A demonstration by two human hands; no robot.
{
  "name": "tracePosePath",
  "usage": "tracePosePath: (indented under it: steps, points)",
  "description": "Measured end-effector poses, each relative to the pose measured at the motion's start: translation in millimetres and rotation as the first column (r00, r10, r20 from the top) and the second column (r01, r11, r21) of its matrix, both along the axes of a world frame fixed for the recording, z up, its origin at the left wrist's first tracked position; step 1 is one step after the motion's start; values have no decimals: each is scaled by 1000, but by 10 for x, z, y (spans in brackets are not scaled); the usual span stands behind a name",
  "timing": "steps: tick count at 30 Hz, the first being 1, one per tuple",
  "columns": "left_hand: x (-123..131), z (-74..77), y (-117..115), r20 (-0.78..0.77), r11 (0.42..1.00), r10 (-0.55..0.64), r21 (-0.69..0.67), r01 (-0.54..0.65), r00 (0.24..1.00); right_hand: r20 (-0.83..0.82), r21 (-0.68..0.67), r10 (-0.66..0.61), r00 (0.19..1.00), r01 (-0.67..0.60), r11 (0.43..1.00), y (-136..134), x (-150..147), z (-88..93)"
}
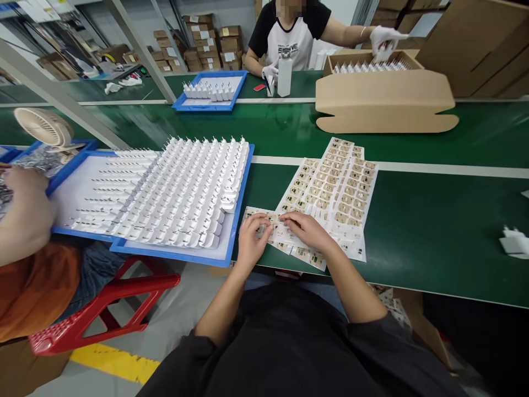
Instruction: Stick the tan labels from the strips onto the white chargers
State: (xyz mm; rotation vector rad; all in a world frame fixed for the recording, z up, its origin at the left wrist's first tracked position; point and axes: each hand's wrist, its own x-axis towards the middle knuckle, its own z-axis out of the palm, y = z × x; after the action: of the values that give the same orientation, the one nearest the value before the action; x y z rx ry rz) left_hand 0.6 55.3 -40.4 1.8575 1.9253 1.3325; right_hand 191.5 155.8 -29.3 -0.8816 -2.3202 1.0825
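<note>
Both my hands rest on a sticker sheet [285,234] at the near edge of the green table. My left hand [253,238] has its fingers curled and pressed down on the sheet's left part. My right hand [306,229] lies over the sheet with its fingers bent, its fingertips meeting the left hand's. Further label sheets [339,184] are fanned out just beyond, each with rows of small tan stickers. To the left stands a blue tray [237,209] packed with rows of white plug adapters [185,187].
A co-worker's arm [22,215] reaches in at the left by another blue tray. A person across the table handles adapters in a cardboard box [384,94]. A small fan [43,127], a red stool [103,309], a far blue tray [210,91] and a loose adapter [514,241] are around.
</note>
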Motion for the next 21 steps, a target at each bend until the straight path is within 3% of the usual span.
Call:
tracePosePath:
  steps: [4,7,16,21]
  points:
    - [-66,33,-93,-146,982,-1,186,28,989,-115,-234,-2,993,-26,972,-6,4,44]
    - [-73,54,-132,-202,972,4,233,44,979,-181,-329,28,983,-87,940,-15,5,79]
    - [-77,77,-163,-280,985,24,173,26,960,-184,-431,43,982,-120,894,-63,-22,75]
    - [-88,82,-173,-286,975,6,216,58,958,-203,-432,115,972,-195,881,-68,-28,80]
